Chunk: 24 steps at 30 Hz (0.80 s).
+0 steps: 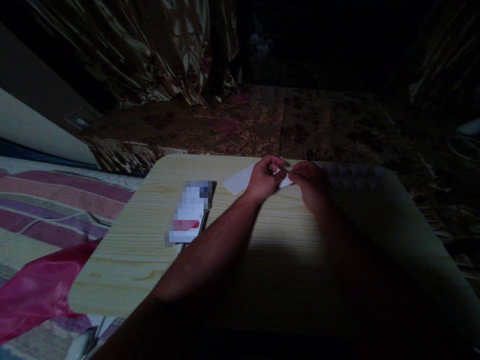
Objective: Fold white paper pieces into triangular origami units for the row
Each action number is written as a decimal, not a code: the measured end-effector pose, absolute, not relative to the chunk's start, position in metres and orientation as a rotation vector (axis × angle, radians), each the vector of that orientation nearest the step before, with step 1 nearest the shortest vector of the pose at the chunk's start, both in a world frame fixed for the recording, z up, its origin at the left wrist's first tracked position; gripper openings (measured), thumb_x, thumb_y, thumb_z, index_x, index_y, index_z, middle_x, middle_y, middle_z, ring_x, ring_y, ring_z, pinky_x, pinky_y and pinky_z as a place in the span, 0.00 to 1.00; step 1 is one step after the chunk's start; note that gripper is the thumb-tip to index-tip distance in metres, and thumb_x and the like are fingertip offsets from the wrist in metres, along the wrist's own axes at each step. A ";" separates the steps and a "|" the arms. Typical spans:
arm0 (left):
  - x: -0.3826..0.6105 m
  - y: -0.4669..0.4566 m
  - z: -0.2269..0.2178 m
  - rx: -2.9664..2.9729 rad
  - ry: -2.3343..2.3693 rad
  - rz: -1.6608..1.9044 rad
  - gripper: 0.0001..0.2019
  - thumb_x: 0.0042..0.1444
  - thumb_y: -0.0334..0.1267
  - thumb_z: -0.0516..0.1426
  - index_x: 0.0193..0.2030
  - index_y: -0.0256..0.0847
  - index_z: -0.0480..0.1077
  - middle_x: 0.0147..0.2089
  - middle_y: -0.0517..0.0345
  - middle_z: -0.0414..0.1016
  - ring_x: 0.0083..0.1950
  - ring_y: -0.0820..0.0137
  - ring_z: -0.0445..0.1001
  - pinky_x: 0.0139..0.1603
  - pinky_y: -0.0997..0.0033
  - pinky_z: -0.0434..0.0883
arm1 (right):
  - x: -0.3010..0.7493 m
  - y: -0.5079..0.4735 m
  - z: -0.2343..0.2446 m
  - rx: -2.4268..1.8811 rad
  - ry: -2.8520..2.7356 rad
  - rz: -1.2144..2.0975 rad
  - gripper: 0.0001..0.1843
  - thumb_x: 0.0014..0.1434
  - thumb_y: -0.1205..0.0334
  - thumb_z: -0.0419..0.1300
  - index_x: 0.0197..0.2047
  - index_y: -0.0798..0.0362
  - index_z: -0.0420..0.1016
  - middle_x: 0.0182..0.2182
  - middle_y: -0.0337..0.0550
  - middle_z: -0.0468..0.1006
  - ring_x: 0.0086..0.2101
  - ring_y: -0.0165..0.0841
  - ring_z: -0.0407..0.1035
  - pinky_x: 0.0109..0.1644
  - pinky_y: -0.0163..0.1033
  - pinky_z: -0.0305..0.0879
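Note:
Near the far edge of the wooden table, my left hand (265, 178) and my right hand (310, 181) are close together, fingers bent inward. A small folded-looking piece of white paper (285, 182) is pinched between them. Beside my left hand, partly hidden behind it, is a flat white sheet of paper (239, 180); whether it joins the held piece I cannot tell. To the right of my right hand sit several small pale pieces in two rows (354, 177), too dim to name.
A lit phone (190, 212) lies on the left of the wooden table (131, 260). A striped bedcover (45, 205) and a pink plastic bag (45, 285) are at the left. Patterned curtains (180, 45) hang behind a floral-covered surface (255, 120). The room is dark.

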State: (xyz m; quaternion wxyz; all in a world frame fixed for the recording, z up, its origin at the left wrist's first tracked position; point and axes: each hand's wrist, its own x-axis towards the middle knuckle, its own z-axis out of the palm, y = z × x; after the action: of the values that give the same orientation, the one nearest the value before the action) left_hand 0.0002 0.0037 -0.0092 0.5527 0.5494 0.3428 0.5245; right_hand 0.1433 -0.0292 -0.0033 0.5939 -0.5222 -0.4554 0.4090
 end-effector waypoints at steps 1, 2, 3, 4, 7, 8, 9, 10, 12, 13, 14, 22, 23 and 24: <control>0.000 0.004 -0.009 1.283 0.819 1.258 0.13 0.45 0.32 0.65 0.39 0.40 0.71 0.24 0.66 0.69 0.23 0.77 0.65 0.25 0.75 0.61 | 0.143 -0.029 -0.004 -1.202 -1.050 0.955 0.14 0.43 0.62 0.69 0.34 0.50 0.71 0.24 0.33 0.76 0.26 0.31 0.71 0.31 0.38 0.70; 0.000 0.005 -0.009 1.268 0.825 1.272 0.13 0.45 0.32 0.65 0.39 0.40 0.71 0.25 0.66 0.69 0.24 0.77 0.65 0.26 0.75 0.61 | 0.143 -0.029 -0.004 -1.193 -1.042 0.957 0.14 0.43 0.61 0.69 0.34 0.50 0.71 0.24 0.33 0.75 0.25 0.30 0.71 0.31 0.38 0.70; 0.000 0.005 -0.009 1.257 0.830 1.281 0.13 0.45 0.32 0.65 0.39 0.40 0.71 0.25 0.66 0.69 0.24 0.77 0.65 0.26 0.75 0.62 | 0.144 -0.029 -0.004 -1.189 -1.035 0.955 0.14 0.44 0.61 0.69 0.34 0.50 0.71 0.24 0.33 0.75 0.25 0.30 0.70 0.31 0.38 0.70; 0.001 0.005 -0.008 1.257 0.833 1.282 0.13 0.45 0.32 0.65 0.39 0.40 0.71 0.25 0.66 0.70 0.24 0.77 0.65 0.27 0.75 0.63 | 0.144 -0.028 -0.005 -1.186 -1.028 0.948 0.13 0.44 0.61 0.69 0.34 0.50 0.71 0.23 0.32 0.75 0.24 0.30 0.70 0.30 0.38 0.70; 0.001 0.004 -0.008 1.303 0.850 1.257 0.14 0.44 0.32 0.66 0.39 0.40 0.71 0.26 0.65 0.71 0.25 0.77 0.66 0.27 0.75 0.63 | 0.145 -0.026 -0.007 -1.183 -1.021 0.929 0.13 0.44 0.61 0.68 0.33 0.50 0.71 0.23 0.33 0.75 0.23 0.29 0.69 0.30 0.37 0.69; 0.001 0.004 -0.008 1.319 0.853 1.248 0.15 0.43 0.32 0.66 0.39 0.39 0.71 0.26 0.65 0.72 0.25 0.77 0.66 0.27 0.75 0.63 | 0.145 -0.025 -0.008 -1.178 -1.022 0.926 0.12 0.44 0.61 0.67 0.33 0.50 0.71 0.23 0.33 0.75 0.23 0.29 0.69 0.30 0.37 0.69; 0.001 0.003 -0.008 1.329 0.850 1.242 0.15 0.43 0.32 0.66 0.39 0.39 0.71 0.26 0.65 0.72 0.25 0.77 0.66 0.27 0.75 0.62 | 0.145 -0.025 -0.009 -1.172 -1.021 0.925 0.12 0.43 0.61 0.67 0.33 0.50 0.71 0.23 0.33 0.75 0.23 0.29 0.69 0.30 0.38 0.69; 0.001 0.003 -0.008 1.332 0.843 1.237 0.15 0.43 0.32 0.66 0.39 0.39 0.71 0.26 0.65 0.72 0.24 0.77 0.66 0.26 0.75 0.62 | 0.145 -0.024 -0.009 -1.168 -1.020 0.926 0.12 0.43 0.61 0.67 0.33 0.50 0.71 0.23 0.33 0.75 0.24 0.30 0.70 0.31 0.38 0.69; 0.001 0.002 -0.007 1.328 0.826 1.225 0.15 0.43 0.32 0.66 0.39 0.39 0.70 0.26 0.65 0.72 0.23 0.77 0.65 0.25 0.75 0.61 | 0.145 -0.023 -0.010 -1.163 -1.016 0.928 0.12 0.43 0.61 0.67 0.33 0.50 0.72 0.24 0.33 0.75 0.25 0.30 0.70 0.32 0.38 0.69; 0.001 0.002 -0.007 1.327 0.819 1.217 0.15 0.43 0.32 0.66 0.39 0.39 0.70 0.26 0.65 0.72 0.23 0.77 0.65 0.25 0.75 0.61 | 0.145 -0.023 -0.011 -1.159 -1.013 0.924 0.12 0.43 0.61 0.67 0.33 0.50 0.72 0.24 0.34 0.76 0.26 0.30 0.70 0.32 0.38 0.69; 0.001 0.001 -0.007 1.328 0.812 1.208 0.16 0.42 0.32 0.66 0.39 0.39 0.70 0.26 0.65 0.72 0.23 0.77 0.65 0.25 0.75 0.61 | 0.144 -0.023 -0.011 -1.155 -1.011 0.917 0.12 0.43 0.61 0.68 0.33 0.50 0.72 0.24 0.34 0.76 0.26 0.30 0.70 0.32 0.37 0.68; 0.000 -0.001 -0.004 1.361 0.808 1.177 0.16 0.42 0.32 0.67 0.39 0.39 0.71 0.27 0.65 0.73 0.23 0.78 0.65 0.25 0.76 0.61 | 0.145 -0.025 -0.011 -1.143 -1.013 0.879 0.10 0.45 0.63 0.68 0.32 0.51 0.73 0.24 0.33 0.75 0.25 0.28 0.69 0.31 0.35 0.65; 0.000 -0.001 -0.004 1.364 0.819 1.174 0.15 0.42 0.32 0.67 0.38 0.39 0.72 0.27 0.64 0.73 0.24 0.78 0.65 0.26 0.76 0.61 | 0.145 -0.025 -0.011 -1.140 -1.007 0.888 0.10 0.44 0.63 0.68 0.32 0.51 0.73 0.23 0.33 0.75 0.25 0.28 0.69 0.30 0.35 0.65; -0.001 -0.001 -0.004 1.370 0.832 1.167 0.14 0.42 0.33 0.66 0.38 0.39 0.72 0.28 0.63 0.74 0.24 0.77 0.65 0.26 0.76 0.61 | 0.145 -0.025 -0.011 -1.140 -0.997 0.898 0.10 0.44 0.63 0.68 0.32 0.51 0.73 0.23 0.33 0.75 0.24 0.28 0.69 0.30 0.35 0.65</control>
State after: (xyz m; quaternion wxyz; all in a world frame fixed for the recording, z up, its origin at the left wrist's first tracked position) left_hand -0.0006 -0.0007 -0.0042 0.5475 0.5783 0.3512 0.4924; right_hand 0.1453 -0.0250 -0.0110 0.6368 -0.4989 -0.4367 0.3934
